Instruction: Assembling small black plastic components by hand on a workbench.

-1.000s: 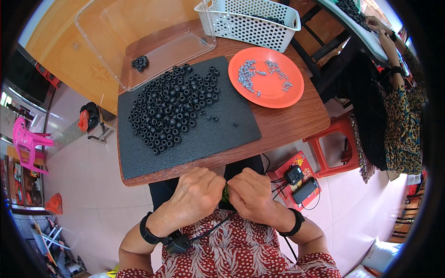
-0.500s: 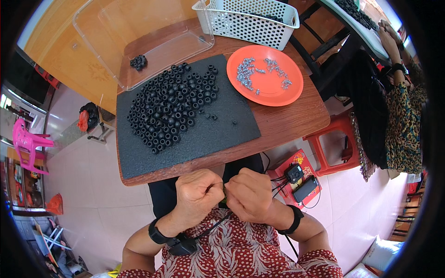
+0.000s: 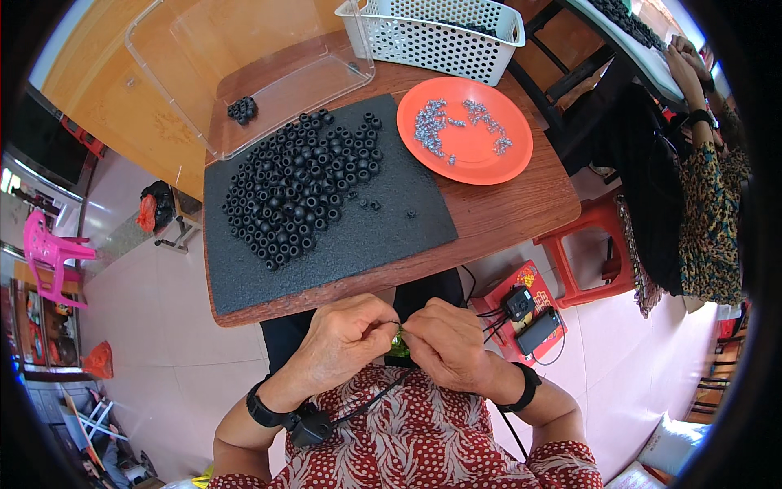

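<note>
Being pinched between the curled left hand [image 3: 352,336] and right hand [image 3: 446,341], a tiny, dark, strand-like piece [image 3: 399,325] seems unfinished, while round, holed, black plastic-looking beads [image 3: 298,213] are left loose beyond the left hand.

Brown wooden tabletop [image 3: 509,216]; on it, a dark textured mat [image 3: 391,236]; orange plate [image 3: 471,153]; clear plastic bin [image 3: 293,85]; white perforated basket [image 3: 432,53] behind.

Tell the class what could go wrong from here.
Black beads lie loose on the dark mat, so a bump might roll some off. Small silvery pieces could scatter if the orange plate tips. The left hand and right hand are mostly beyond the table edge, so something dropped could miss it.
</note>
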`<action>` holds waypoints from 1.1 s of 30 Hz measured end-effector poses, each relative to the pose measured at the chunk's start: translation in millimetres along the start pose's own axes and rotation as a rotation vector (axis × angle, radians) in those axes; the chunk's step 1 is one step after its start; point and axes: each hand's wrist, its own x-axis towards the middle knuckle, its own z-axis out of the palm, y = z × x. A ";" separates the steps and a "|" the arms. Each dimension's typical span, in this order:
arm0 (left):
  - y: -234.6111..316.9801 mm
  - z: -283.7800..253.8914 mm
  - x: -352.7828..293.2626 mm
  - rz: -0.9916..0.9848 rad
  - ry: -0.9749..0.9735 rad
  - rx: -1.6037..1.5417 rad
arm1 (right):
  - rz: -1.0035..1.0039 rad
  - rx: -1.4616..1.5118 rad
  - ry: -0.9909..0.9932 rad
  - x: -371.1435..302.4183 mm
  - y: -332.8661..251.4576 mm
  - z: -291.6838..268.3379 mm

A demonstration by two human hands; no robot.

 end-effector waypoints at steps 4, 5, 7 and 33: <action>-3.3 1.4 -1.2 0.217 0.052 0.209 | 0.081 0.009 -0.113 5.0 -3.8 -3.1; -3.7 2.6 -2.1 0.290 0.094 0.275 | 0.081 0.009 -0.112 5.1 -3.6 -3.0; -4.4 3.0 -2.9 0.319 0.099 0.286 | 0.173 0.091 -0.167 4.9 -3.0 -2.9; -10.3 23.7 13.3 0.151 0.468 -0.011 | -0.084 -0.400 0.169 18.1 1.8 11.5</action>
